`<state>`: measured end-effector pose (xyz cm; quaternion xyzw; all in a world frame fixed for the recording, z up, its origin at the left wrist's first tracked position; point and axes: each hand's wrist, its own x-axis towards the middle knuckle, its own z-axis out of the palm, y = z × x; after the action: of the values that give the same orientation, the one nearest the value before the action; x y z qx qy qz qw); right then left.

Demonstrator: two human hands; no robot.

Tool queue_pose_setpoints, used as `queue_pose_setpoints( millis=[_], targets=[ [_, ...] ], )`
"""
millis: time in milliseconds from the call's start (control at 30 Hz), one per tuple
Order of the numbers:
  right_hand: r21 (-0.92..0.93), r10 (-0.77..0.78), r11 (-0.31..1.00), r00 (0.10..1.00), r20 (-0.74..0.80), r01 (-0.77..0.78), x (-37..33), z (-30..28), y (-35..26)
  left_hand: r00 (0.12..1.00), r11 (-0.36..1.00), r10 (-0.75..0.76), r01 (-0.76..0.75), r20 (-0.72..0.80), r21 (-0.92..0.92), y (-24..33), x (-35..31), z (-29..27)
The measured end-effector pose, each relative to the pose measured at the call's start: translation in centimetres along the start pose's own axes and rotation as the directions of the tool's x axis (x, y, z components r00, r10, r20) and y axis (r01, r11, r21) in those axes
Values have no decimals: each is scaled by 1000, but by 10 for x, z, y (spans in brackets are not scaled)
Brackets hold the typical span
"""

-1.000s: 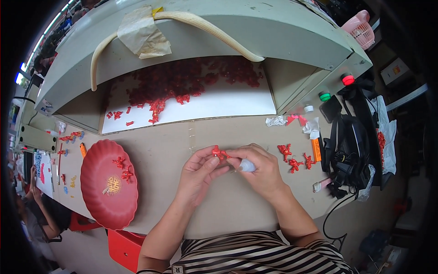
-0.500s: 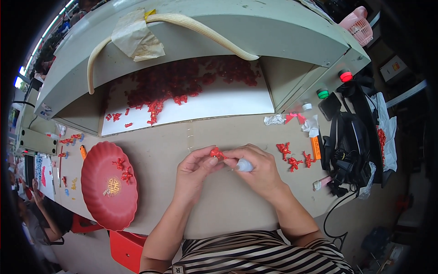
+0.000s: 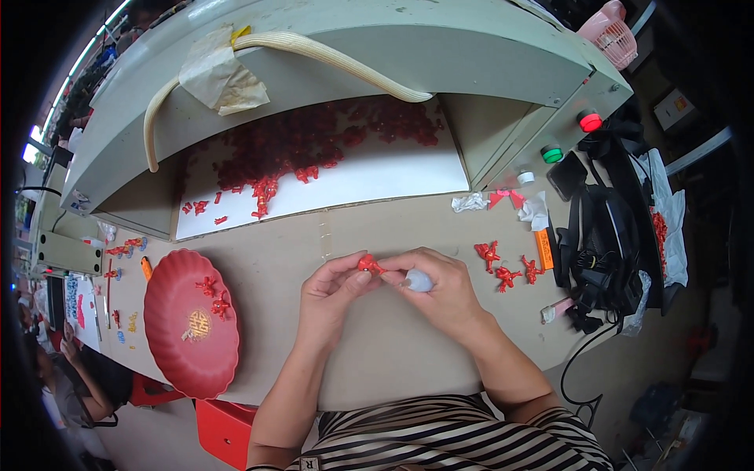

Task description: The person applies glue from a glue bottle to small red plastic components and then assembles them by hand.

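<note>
Red plastic was all over this bench (image 3: 353,369), and one little figure (image 3: 369,266) was up in the air right between the person's two hands. Left hand (image 3: 327,292) had it pinched between thumb and fingers, so not letting go at all. Right hand (image 3: 441,284) was wrapped round a small whitish bottle (image 3: 419,280), with its fingertips right up at the figure's near end; couldn't tell if they were actually squeezing it or just touching, since the fingers covered that bit. Off to the left sat a big scalloped red dish (image 3: 177,365) with two more figures (image 3: 213,296) lying in it. Over on the right, three loose figures (image 3: 506,278) lay near each other on the bench, just beside an orange strip (image 3: 543,250), with a crumpled tissue (image 3: 534,210) and a black bag (image 3: 601,243) past them. Up front, a huge heap (image 3: 283,157) of red pieces sat on a white sheet (image 3: 377,182) under the grey hood (image 3: 503,67), pretty shadowy toward the back.
</note>
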<state>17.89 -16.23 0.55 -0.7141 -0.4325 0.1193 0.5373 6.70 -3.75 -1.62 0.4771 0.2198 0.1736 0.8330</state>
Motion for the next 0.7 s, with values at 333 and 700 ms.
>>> queue_pose_setpoints(
  millis=[333,700],
  targets=[
    [143,209,967,977,39,-213,1,1,-1,999,1000,1,-1,-54,-4,-3,0,1],
    [313,378,859,914,146,-405,2,0,-1,998,995,56,-54,-22,81,-1,0,-1]
  ],
)
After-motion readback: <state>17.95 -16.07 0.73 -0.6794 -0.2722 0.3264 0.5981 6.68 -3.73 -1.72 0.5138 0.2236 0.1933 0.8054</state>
